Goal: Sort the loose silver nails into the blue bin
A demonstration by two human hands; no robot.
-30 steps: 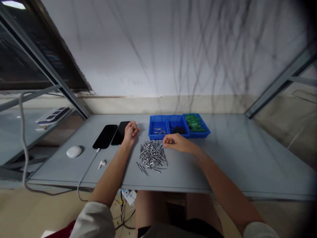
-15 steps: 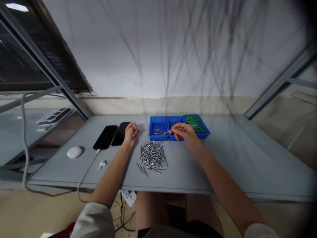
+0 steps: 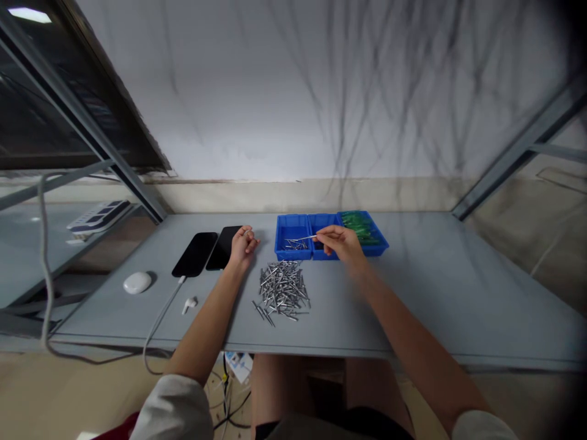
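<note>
The fingers of my right hand are pinched narrowly on one thin metal rod. This rod points to my left, and its far end is above the left blue tray, where some small silver rods lie. My hand is partly over the middle blue tray, so its inside I cannot tell well. The right blue tray holds green pieces. Just before the left tray, a pile of silver pieces lies on the grey table. My left hand rests beside the right phone, its fingers curled in. Farther left are the other phone with a white cable, an earbud and a white case.
</note>
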